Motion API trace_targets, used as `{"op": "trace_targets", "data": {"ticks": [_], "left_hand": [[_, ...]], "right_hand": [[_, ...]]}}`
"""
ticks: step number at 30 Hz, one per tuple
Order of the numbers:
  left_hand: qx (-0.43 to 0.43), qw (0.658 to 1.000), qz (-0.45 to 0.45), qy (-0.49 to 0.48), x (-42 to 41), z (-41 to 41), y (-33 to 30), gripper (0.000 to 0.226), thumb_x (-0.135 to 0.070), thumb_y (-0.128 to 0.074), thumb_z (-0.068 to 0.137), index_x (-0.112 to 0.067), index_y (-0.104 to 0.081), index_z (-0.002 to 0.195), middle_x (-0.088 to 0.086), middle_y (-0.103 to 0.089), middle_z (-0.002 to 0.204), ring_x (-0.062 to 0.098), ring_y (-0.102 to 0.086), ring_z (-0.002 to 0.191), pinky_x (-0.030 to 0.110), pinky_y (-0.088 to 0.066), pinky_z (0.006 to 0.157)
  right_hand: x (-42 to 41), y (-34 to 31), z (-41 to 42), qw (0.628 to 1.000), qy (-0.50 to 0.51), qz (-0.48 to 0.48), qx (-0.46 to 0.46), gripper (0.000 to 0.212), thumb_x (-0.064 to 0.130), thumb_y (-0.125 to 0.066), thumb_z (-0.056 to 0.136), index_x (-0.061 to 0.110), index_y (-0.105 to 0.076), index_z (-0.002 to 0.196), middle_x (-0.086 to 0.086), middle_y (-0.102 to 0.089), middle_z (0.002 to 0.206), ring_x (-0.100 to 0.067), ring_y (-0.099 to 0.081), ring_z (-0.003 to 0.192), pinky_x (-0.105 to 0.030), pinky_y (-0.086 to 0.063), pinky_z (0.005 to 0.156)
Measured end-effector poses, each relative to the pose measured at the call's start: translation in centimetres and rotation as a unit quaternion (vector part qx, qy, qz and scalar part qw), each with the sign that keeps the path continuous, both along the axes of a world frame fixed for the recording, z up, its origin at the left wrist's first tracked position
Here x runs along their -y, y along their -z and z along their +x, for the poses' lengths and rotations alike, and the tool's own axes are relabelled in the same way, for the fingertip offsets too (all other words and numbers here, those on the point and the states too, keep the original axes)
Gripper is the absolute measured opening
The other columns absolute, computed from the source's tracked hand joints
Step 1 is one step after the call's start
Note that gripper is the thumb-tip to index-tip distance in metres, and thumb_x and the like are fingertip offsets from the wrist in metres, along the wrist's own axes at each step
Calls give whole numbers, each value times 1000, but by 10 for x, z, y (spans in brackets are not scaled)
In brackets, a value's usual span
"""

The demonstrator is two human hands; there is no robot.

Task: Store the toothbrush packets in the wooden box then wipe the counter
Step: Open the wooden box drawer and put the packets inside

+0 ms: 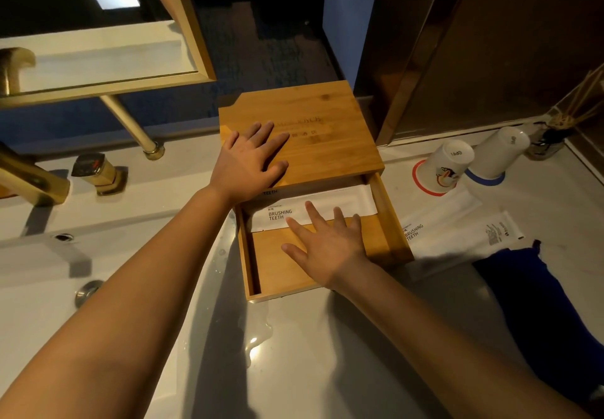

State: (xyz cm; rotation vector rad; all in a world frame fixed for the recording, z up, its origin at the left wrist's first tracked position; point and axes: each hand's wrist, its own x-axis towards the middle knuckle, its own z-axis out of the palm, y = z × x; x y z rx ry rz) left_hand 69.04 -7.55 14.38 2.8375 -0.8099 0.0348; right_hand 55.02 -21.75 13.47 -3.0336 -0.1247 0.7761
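Note:
A wooden box (277, 268) stands on the white counter with its sliding lid (313, 124) pushed back, so the front half is uncovered. Inside lies a white toothbrush packet (327, 204) printed "BRUSHING TEETH"; another packet edge shows under the lid. My left hand (251, 160) rests flat on the lid, fingers spread. My right hand (327, 242) lies flat inside the box, fingertips touching the packet. Two more white packets (457, 232) lie on the counter to the right of the box.
A dark blue cloth (539, 304) lies at the right. Two upturned paper cups (451, 163) and a reed diffuser (552, 137) stand at the back right. The sink (98, 287) with brass taps (98, 173) is at the left. A water puddle (258, 333) sits before the box.

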Motion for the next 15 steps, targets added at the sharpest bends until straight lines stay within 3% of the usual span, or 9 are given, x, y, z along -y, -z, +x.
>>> {"op": "trace_targets", "data": {"ticks": [6, 9, 11, 13, 15], "left_hand": [[-6, 1000, 3, -2, -2, -2, -2, 61, -57, -24, 88, -34, -26, 145, 1, -20, 158, 22, -14, 146, 46, -9, 116], [-4, 1000, 5, -4, -5, -2, -2, 61, -58, -24, 88, -35, -26, 145, 1, -21, 158, 22, -14, 146, 45, -9, 116], [-5, 1000, 7, -3, -7, -1, -2, 61, -58, -24, 88, -35, -25, 145, 1, -21, 158, 22, -14, 146, 45, -10, 115], [-8, 1000, 6, 0, -9, 0, -2, 62, -59, -24, 88, -35, -24, 145, 1, -20, 158, 22, -14, 146, 46, -10, 115], [-8, 1000, 4, 0, -10, 1, -3, 62, -59, -24, 88, -35, -24, 146, 1, -19, 158, 22, -13, 146, 48, -10, 115]], "right_hand": [[10, -8, -7, 1000, -13, 26, 6, 61, 66, -14, 87, 44, -1, 142, 2, 7, 158, -38, -1, 143, -63, -2, 110], [24, -20, -20, 997, -5, 60, 39, 60, 62, -19, 89, 41, -6, 143, 1, -4, 158, -29, -5, 144, -57, -5, 112], [40, -30, -38, 979, 3, 133, 157, 54, 53, -29, 92, 30, -31, 140, -4, -33, 150, -24, -30, 137, -50, -22, 112], [66, -33, -59, 934, 21, 189, 304, 43, 38, -37, 91, 16, -57, 122, -8, -62, 126, -21, -59, 113, -44, -45, 100], [97, -31, -75, 916, 72, 193, 346, 37, 31, -40, 92, 11, -64, 111, -9, -69, 113, -19, -66, 99, -39, -53, 91]]}}
